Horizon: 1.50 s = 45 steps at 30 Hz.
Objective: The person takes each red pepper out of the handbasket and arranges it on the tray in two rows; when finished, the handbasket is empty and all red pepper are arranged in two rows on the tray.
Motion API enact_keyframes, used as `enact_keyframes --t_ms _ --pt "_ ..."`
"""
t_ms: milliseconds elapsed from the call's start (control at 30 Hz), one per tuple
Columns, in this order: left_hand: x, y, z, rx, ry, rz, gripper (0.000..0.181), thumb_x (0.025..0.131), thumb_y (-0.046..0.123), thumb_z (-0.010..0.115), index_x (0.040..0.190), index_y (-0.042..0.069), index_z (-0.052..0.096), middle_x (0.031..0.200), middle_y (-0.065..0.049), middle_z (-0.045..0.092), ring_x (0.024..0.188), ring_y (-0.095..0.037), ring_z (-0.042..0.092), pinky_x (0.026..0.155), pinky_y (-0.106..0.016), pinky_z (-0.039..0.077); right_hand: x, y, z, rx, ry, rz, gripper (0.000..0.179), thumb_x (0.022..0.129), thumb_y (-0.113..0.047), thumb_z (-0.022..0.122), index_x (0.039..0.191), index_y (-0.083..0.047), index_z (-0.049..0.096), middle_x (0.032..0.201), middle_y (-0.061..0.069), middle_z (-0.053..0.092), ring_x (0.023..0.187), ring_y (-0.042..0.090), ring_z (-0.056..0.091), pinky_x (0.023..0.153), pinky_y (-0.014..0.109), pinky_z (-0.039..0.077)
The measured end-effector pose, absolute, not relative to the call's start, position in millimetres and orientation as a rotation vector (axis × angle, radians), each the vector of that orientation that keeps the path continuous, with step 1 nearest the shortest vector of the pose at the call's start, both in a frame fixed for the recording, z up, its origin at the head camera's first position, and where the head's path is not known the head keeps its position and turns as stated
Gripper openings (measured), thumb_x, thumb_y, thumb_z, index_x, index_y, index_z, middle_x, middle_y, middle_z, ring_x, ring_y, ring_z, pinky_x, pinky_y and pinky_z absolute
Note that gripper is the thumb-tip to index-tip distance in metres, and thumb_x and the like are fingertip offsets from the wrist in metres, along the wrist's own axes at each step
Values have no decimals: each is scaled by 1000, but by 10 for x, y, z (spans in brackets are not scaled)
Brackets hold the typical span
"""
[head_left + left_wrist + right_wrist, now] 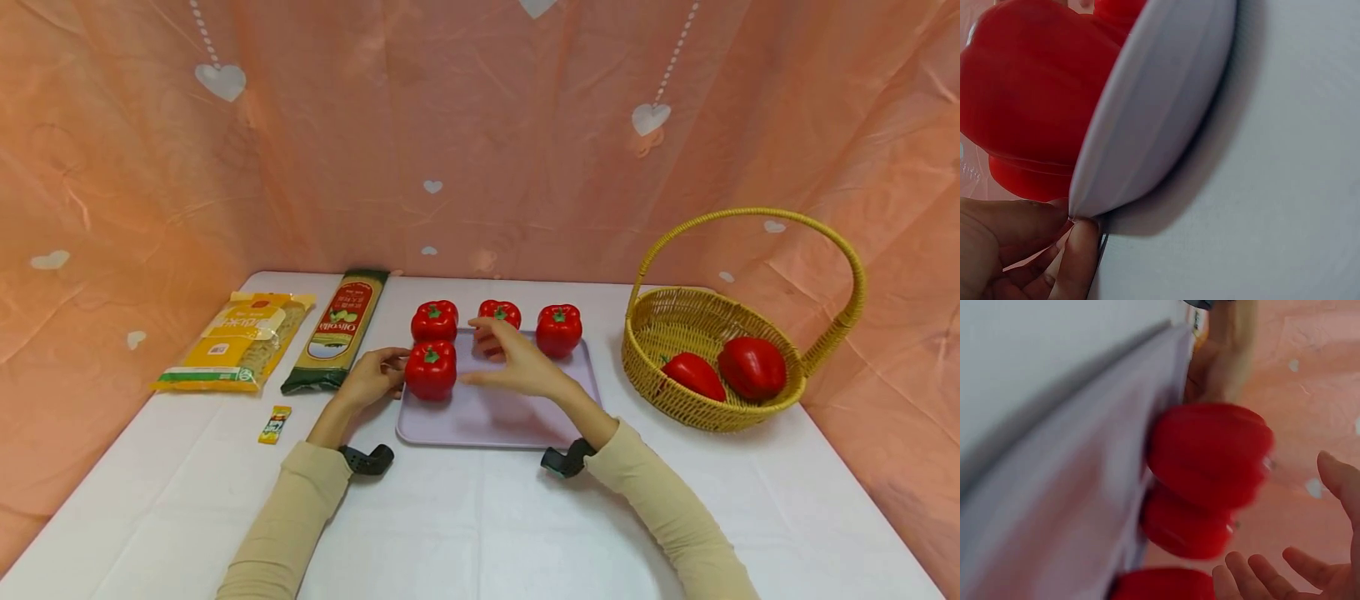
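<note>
At the center of a white-covered bench (465, 533), a person in beige sleeves (288, 517) works both hands around a lilac tray (502, 423) bearing red bell peppers. The left hand (371, 377), at the tray's 9 o'clock edge, pinches its rim between thumb and finger, just beside the front-left pepper (431, 372). The right hand (521, 367) hovers above the tray, fingers and thumb spread and holding nothing, the thumb pointing toward that same pepper. Around the tray, a rear-left pepper (434, 322) stands at 11 o'clock, a partly hidden pepper (500, 310) at 12 and a fourth pepper (558, 332) between 1 and 2. Off at 3 o'clock, a yellow wicker basket (637, 371) with a tall handle holds two glossy red pieces of produce (752, 368). Toward 10 o'clock lies a green-and-gold Olivoilà packet (343, 321), with a yellow bag (240, 342) beyond it; a small yellow sachet (275, 425) rests between 8 and 9. Heart-patterned pink drapery (480, 125) hangs behind.
</note>
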State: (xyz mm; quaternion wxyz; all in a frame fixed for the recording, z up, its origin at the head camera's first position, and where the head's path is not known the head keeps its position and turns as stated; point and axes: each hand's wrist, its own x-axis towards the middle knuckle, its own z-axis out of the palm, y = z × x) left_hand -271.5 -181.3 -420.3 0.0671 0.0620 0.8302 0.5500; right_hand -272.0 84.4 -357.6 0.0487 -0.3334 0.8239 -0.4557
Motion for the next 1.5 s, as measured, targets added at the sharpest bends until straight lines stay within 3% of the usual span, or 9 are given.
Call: enact_keyframes --t_ms 433,533,667,767,933,1200,1367,1500 --pt "-2716 -1821 -4191 168 2502 1649 40 90 -3 51 129 -8 47 103 -22 55 74 -16 57 59 -27 55 -2622 1742 -3111 -973 2786 -1500 54 78 -10 74 126 -4 51 122 12 53 107 35 55 91 46 49" --pt "-2723 -1828 -4195 163 2497 1652 40 90 -2 52 129 -8 46 104 -22 55 74 -16 57 60 -26 55 -2597 1982 -3010 -895 2885 -1506 51 81 -11 72 127 -4 51 122 11 52 107 29 55 91 39 50" --pt "-2728 -1833 -4205 154 2492 1656 40 90 -2 52 129 -8 47 104 -22 55 75 -17 57 60 -26 55 -2560 2280 -2885 -775 3000 -1527 50 83 -11 69 129 -4 50 120 11 52 104 13 53 85 17 49" --pt "-2726 -1838 -4206 154 2488 1660 40 90 -2 52 129 -8 47 104 -21 55 75 -18 56 60 -26 55 -2544 2478 -2807 -699 3043 -1575 49 85 -11 67 129 -3 49 116 2 54 102 8 51 82 8 44" --pt "-2724 -1836 -4211 158 2485 1670 40 90 -2 51 129 -8 47 104 -22 55 75 -18 56 59 -25 55 -2559 2784 -2716 -617 3075 -1654 44 86 -10 65 127 -2 51 107 -16 54 100 7 53 81 6 43" --pt "-2734 -1840 -4224 187 2482 1677 40 90 -3 51 129 -10 46 103 -22 55 75 -17 56 59 -26 55 -2626 3267 -2742 -360 3036 -1698 36 89 -14 62 123 -20 54 104 -22 53 93 -5 52 74 4 43" --pt "-2716 -1840 -4218 195 2492 1670 40 90 -2 51 128 -10 47 103 -22 55 74 -17 57 59 -26 55 -2638 3488 -2806 -217 3097 -1478 36 91 -27 60 124 -29 49 109 -19 45 92 -5 44 71 3 40" --pt "-2712 -1839 -4213 193 2496 1665 39 90 -2 51 129 -9 47 104 -22 55 75 -17 57 60 -26 55 -2658 3615 -2848 -180 3126 -1326 44 91 -30 59 131 -16 45 116 -7 44 95 1 43 70 4 38"
